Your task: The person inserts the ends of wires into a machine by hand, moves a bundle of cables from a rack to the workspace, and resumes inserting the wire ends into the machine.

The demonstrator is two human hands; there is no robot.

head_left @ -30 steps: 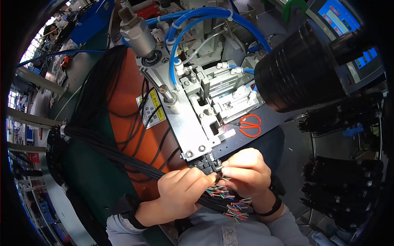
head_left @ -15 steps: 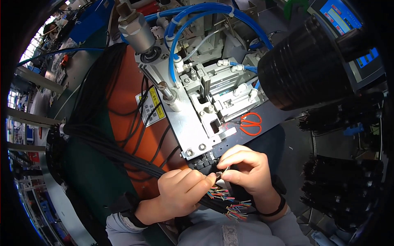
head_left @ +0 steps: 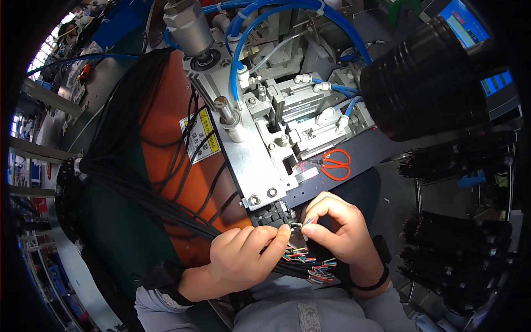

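Observation:
My left hand (head_left: 240,260) grips a bundle of black cables (head_left: 166,213) near its stripped end, thumb and forefinger pinched at the tip. My right hand (head_left: 337,235) pinches thin coloured wire ends (head_left: 301,255) right beside the left fingertips, just below the front edge of a grey metal press machine (head_left: 260,166). More coloured wire tips (head_left: 321,274) fan out under my right wrist, over my lap. What sits between the fingertips is too small to tell.
Orange-handled scissors (head_left: 334,164) lie on the dark plate right of the machine. Blue air hoses (head_left: 260,22) loop over its top. A large black cylinder (head_left: 426,83) stands at upper right. Racks of black cable bundles (head_left: 459,243) fill the right side. An orange panel (head_left: 171,144) lies left.
Both hands stayed in place at the machine's front edge; the fingertips shifted slightly, working the wire ends closer together.

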